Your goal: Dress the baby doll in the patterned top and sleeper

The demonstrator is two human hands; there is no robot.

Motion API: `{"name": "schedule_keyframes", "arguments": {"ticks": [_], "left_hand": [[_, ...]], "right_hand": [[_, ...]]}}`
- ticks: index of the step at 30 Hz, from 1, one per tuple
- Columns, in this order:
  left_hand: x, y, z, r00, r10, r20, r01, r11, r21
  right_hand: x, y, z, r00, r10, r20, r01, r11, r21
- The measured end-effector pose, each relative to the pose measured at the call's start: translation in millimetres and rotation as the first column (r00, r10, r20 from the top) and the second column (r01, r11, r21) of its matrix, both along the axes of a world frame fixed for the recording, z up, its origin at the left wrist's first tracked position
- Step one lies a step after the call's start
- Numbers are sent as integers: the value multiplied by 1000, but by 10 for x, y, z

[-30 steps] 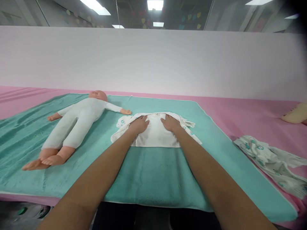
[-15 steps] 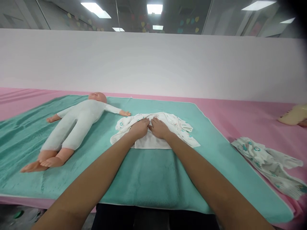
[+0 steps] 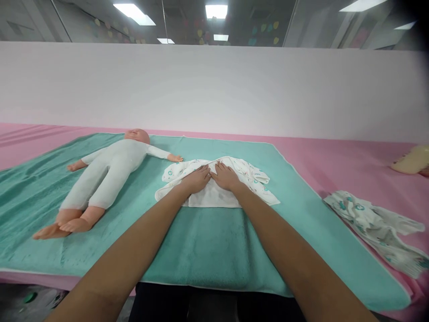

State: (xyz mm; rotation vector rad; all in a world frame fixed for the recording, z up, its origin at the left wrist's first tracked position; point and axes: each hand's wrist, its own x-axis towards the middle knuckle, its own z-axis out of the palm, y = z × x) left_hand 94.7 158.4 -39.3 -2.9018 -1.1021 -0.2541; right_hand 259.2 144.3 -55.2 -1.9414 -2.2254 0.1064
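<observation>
A white baby shirt (image 3: 217,197) with small green prints lies spread on a green towel (image 3: 214,250), its front opened out to the sides. My left hand (image 3: 197,179) rests flat on the shirt's inner cloth near the neckline, fingers stretched out. Beside it, my right hand (image 3: 226,175) lies flat on the same cloth, its fingers pointing away from me and covering part of the neck label. The thumbs nearly meet. Neither hand grips anything. Just left of the shirt a baby doll (image 3: 114,165) in a white bodysuit lies on its back, one hand close to the sleeve.
Crumpled printed baby pants (image 3: 375,228) lie at the right, across the towel's edge and the pink table cover (image 3: 351,174). A beige rounded object (image 3: 410,160) sits at the far right. A white wall (image 3: 214,89) with glass above closes off the back.
Both hands have shifted slightly on the shirt, the right one's fingers reaching farther over the neck label. The shirt and doll stay in place.
</observation>
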Motion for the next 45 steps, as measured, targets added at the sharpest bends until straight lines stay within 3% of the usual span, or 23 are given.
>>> {"name": "schedule_keyframes", "arguments": {"ticks": [11,22,25,28,31,33,36,38,41,43,45], "left_hand": [[-13,-48,12,994,44,97,-36,996,-83],[2,-74,1,997,23,76,-24,1000,11],[29,-150,60,997,29,70,-32,998,49],[33,-221,190,986,117,117,-125,990,64],[-80,-207,341,928,284,240,-314,944,97],[-238,-142,413,851,423,310,-470,878,91],[-526,-11,455,737,636,230,-649,761,-27],[-687,65,455,706,700,109,-690,714,-120],[-821,138,452,705,709,38,-689,696,-204],[-848,158,449,701,710,70,-686,697,-209],[-850,153,441,694,698,178,-687,716,-126]], "right_hand": [[80,32,4,996,-85,-21,85,996,-7],[188,61,18,987,-156,-29,155,987,-33],[225,48,21,985,-169,-45,169,986,-12],[251,25,26,983,-178,-49,178,984,-2],[254,5,34,984,-174,-42,175,985,11],[246,-5,44,984,-172,-42,173,985,16],[229,-17,64,983,-181,-41,181,983,7],[221,-24,75,981,-188,-37,188,982,-3],[214,-31,81,981,-190,-36,189,982,-10],[212,-30,78,982,-187,-32,187,982,-4],[212,-25,73,982,-186,-22,186,983,2]]}}
